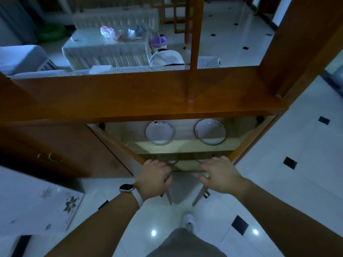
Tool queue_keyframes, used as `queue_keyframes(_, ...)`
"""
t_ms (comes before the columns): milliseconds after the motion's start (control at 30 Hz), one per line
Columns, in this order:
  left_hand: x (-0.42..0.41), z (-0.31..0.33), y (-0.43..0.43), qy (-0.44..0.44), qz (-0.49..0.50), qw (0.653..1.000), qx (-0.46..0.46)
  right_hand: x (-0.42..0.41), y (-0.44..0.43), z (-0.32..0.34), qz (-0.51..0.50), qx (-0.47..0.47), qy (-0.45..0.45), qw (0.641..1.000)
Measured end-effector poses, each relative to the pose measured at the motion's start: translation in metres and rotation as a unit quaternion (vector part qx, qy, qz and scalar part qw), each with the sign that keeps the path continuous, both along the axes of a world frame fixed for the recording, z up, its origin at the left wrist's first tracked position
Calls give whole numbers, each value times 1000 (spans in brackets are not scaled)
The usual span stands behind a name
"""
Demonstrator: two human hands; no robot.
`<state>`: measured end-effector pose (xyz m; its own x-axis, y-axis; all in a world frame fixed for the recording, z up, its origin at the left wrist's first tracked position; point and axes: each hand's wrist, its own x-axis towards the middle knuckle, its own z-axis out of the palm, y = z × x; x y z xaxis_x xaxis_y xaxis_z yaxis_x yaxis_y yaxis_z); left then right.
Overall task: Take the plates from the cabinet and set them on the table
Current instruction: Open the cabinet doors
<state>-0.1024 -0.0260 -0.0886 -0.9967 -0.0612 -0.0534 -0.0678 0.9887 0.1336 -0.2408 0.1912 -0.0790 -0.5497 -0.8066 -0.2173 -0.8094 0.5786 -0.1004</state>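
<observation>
Both grips, left hand [155, 176] and right hand [220, 175], hold the cabinet doors [118, 151] open; next, reach in for the two plates [160, 132].

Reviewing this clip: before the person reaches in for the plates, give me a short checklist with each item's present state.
1. Cabinet doors open: ok. The left door and right door are swung outward.
2. Plates in view: ok. The left plate and right plate sit apart on the shelf.
3. Hands free: not ok. The left hand and right hand each rest on a door edge.
4. Path to the plates: ok. Nothing stands in front of them.
5. More plates on the lower level: cannot tell, too dark.
6. Table for setting down: cannot tell which surface is meant.
</observation>
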Motion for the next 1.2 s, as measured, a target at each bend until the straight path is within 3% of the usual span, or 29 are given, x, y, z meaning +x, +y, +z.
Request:
queue_keyframes(300, 56, 2, -2, -58, 54, 996, -41, 39, 37, 0, -87, 41, 8, 995)
queue_keyframes(533, 94, -17, -15, -54, 102, 990, -86, 57, 70, 8, -123, 75, 33, 989)
queue_keyframes(900, 101, -18, 14, -62, 177, 981, -52, 65, 86, 4, -133, 71, 6, 989)
queue_keyframes(1033, 110, -24, 9, -37, 165, 983, -70, 61, 95, -4, -159, 91, 24, 983)
queue_keyframes(1200, 133, -34, -10, -73, 182, 976, -97, 51, 111, -13, -201, 116, 37, 972)
